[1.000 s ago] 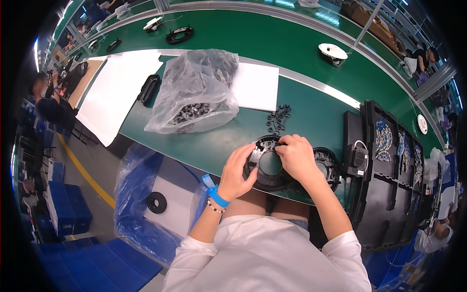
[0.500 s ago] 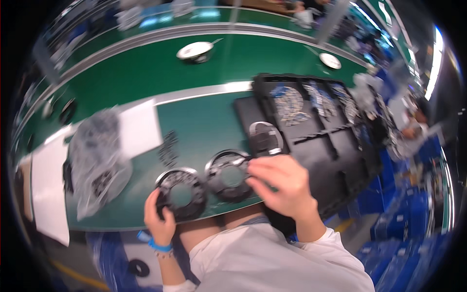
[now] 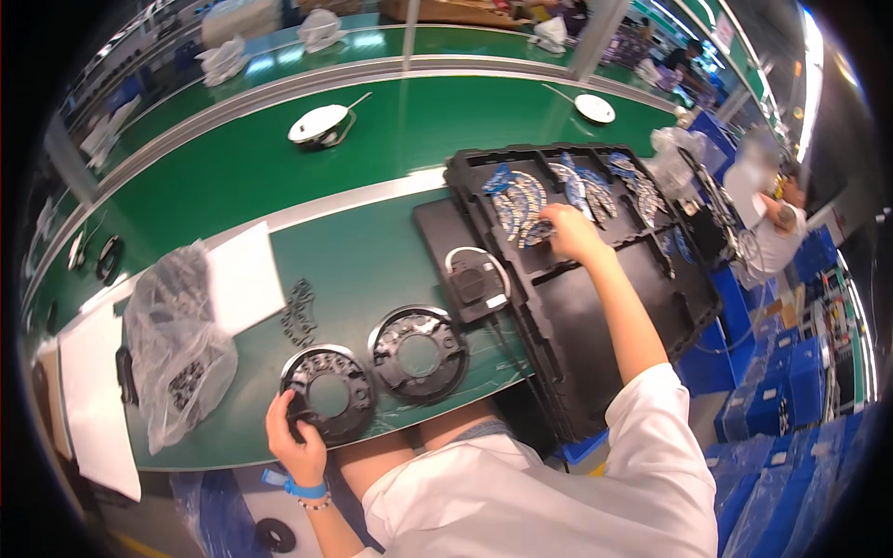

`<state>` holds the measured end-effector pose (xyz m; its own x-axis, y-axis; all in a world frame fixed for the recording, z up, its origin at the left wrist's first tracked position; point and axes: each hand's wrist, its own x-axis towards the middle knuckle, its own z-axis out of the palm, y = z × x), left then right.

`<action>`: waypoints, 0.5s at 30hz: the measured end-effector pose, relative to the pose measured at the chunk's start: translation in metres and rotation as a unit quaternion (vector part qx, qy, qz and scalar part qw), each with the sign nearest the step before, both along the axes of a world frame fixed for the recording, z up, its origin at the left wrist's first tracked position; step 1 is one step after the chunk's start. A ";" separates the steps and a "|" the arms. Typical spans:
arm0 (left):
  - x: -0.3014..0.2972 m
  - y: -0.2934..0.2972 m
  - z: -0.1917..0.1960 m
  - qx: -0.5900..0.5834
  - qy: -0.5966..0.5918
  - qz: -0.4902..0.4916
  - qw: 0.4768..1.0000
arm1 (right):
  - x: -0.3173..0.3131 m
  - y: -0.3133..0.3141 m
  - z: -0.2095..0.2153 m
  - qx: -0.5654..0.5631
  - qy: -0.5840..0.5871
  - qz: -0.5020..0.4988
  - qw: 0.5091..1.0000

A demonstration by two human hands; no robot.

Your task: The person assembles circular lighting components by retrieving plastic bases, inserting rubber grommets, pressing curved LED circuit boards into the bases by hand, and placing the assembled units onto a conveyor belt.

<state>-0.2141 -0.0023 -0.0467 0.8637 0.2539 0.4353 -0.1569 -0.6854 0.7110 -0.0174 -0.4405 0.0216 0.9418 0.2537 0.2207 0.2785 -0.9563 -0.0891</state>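
Left hand (image 3: 296,437) clasped the near rim of a black ring (image 3: 327,394), pinning it flat at the edge of the green counter (image 3: 372,270); a second ring (image 3: 419,353) lay just beside it, within reach. Right hand (image 3: 569,232) stretched out over the black tray (image 3: 595,307), fingers curled down on the blue-and-silver parts (image 3: 517,209) in a far pocket; whether they had closed on one could not be told. A clear bag (image 3: 172,344) and loose black clips (image 3: 299,312) lay to the left.
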 end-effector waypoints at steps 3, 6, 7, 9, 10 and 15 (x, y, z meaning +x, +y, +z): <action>0.000 0.001 -0.004 0.009 -0.005 -0.001 1.000 | 0.009 0.001 0.004 -0.015 0.010 -0.028 0.999; -0.006 0.005 -0.005 0.008 -0.003 0.015 1.000 | 0.001 0.015 0.020 -0.041 0.027 -0.040 0.998; -0.008 0.008 -0.005 0.006 -0.004 0.019 1.000 | 0.001 0.016 0.020 -0.039 0.039 -0.032 0.998; -0.011 0.008 -0.001 0.017 -0.004 0.041 0.999 | -0.008 0.025 0.031 -0.018 0.023 -0.022 0.999; -0.010 0.004 0.002 0.008 -0.004 0.040 0.999 | -0.014 0.024 0.036 0.016 0.007 -0.021 1.000; 0.002 -0.001 0.001 0.008 -0.027 0.033 0.999 | -0.057 0.111 0.074 0.450 0.033 0.013 0.892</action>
<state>-0.2120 -0.0030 -0.0454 0.8202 0.3027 0.4854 -0.1486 -0.7067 0.6918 -0.0740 -0.3294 0.0958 0.9568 0.0236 0.2897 0.2648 -0.4819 -0.8353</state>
